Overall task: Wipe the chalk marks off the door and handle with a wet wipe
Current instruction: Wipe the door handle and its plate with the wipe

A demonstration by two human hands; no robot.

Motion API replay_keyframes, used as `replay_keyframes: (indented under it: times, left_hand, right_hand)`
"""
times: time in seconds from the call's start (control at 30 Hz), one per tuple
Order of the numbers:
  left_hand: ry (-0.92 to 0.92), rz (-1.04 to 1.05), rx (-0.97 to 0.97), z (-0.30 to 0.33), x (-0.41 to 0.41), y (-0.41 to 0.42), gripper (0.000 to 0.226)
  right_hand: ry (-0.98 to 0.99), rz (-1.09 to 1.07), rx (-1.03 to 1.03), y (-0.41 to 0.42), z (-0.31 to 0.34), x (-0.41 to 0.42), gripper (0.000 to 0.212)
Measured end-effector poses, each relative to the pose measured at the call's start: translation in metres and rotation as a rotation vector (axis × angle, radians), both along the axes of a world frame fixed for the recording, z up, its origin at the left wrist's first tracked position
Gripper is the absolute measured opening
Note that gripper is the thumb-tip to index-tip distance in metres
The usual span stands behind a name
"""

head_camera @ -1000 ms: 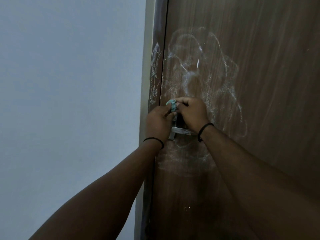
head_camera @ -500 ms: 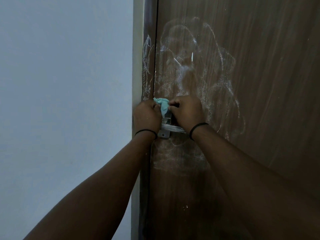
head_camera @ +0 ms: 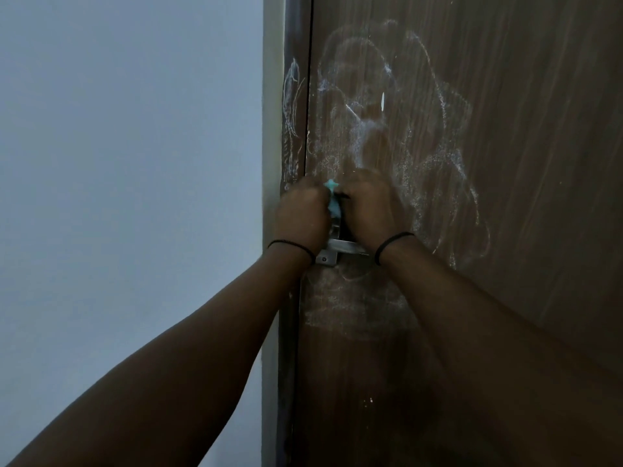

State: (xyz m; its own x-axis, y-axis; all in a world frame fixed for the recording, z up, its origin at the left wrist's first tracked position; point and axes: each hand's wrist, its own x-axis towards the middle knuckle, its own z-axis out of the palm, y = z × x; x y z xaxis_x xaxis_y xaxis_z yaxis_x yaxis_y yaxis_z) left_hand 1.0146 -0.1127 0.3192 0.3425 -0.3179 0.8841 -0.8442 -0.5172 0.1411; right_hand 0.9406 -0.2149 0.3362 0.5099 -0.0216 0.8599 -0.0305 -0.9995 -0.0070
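A brown wooden door (head_camera: 505, 163) carries smeared white chalk marks (head_camera: 387, 129) above, beside and below its metal handle (head_camera: 340, 246). Chalk scribbles also run down the door frame (head_camera: 291, 112). My left hand (head_camera: 301, 219) and my right hand (head_camera: 369, 210) are both at the handle, fists close together. A crumpled teal wet wipe (head_camera: 333, 198) is pinched between them and pressed on the handle's upper part. Most of the handle is hidden behind the hands; only its lower plate and lever show.
A plain pale blue-grey wall (head_camera: 135, 197) fills the left half of the view, meeting the frame. Each wrist wears a thin black band.
Both hands have slid a little to the left along the handle with the wipe, which now hangs lower between them. The view has shifted slightly to the right.
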Motion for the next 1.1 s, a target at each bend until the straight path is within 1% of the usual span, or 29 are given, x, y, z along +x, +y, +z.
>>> replay_keyframes:
  times: [0.07, 0.13, 0.2, 0.23, 0.3, 0.43, 0.5, 0.57, 0.63, 0.7, 0.77, 0.87, 0.97, 1.03, 1.1]
  left_hand:
    - [-0.086, 0.034, 0.11, 0.007, -0.009, -0.005, 0.017]
    - [-0.152, 0.059, 0.191, 0.012, -0.019, -0.006, 0.014]
    - [-0.16, 0.057, 0.192, 0.014, -0.022, -0.004, 0.012]
    - [-0.137, 0.066, 0.181, 0.014, -0.02, -0.003, 0.012]
    - [-0.031, 0.09, 0.135, 0.014, -0.013, 0.002, 0.014]
    - [0.179, 0.072, -0.003, 0.008, -0.002, 0.013, 0.014]
    - [0.18, 0.011, -0.058, 0.0, 0.0, 0.016, 0.018]
    - [0.114, -0.087, -0.099, -0.006, 0.002, 0.015, 0.023]
    - [0.081, -0.141, -0.154, -0.011, 0.004, 0.012, 0.024]
    - [0.085, -0.12, -0.175, -0.012, 0.007, 0.007, 0.022]
    - [0.165, -0.105, -0.22, -0.011, 0.013, 0.003, 0.02]
    - [0.331, -0.127, -0.337, -0.019, 0.014, 0.004, 0.017]
    - [0.457, -0.132, -0.383, -0.045, 0.006, 0.003, 0.016]
    - [0.511, -0.138, -0.417, -0.06, 0.004, 0.003, 0.013]
    - [0.546, -0.134, -0.411, -0.064, 0.006, 0.004, 0.012]
  right_hand:
    - [-0.012, -0.1, 0.035, -0.006, -0.002, -0.005, 0.023]
    - [0.021, -0.155, 0.079, -0.008, -0.005, -0.009, 0.021]
    - [0.057, -0.169, 0.109, -0.007, -0.003, -0.012, 0.018]
    - [0.059, -0.165, 0.126, -0.005, 0.001, -0.012, 0.019]
    - [0.052, -0.139, 0.115, 0.003, 0.008, -0.008, 0.023]
    - [0.16, -0.106, -0.012, 0.019, 0.013, 0.006, 0.026]
    - [0.157, -0.085, -0.026, 0.018, 0.014, 0.005, 0.023]
    - [0.157, -0.085, -0.033, 0.013, 0.016, 0.0, 0.021]
    - [0.207, -0.089, -0.031, 0.007, 0.02, -0.006, 0.027]
    - [0.2, -0.057, 0.014, 0.004, 0.02, -0.011, 0.032]
    - [0.129, -0.044, 0.109, 0.002, 0.015, -0.015, 0.026]
    - [0.128, -0.058, 0.191, 0.001, 0.005, -0.012, 0.014]
    - [0.083, -0.045, 0.255, -0.003, 0.001, -0.007, 0.01]
    - [0.078, -0.062, 0.274, -0.004, 0.001, -0.005, 0.008]
    - [0.084, -0.086, 0.294, -0.004, 0.001, -0.003, 0.006]
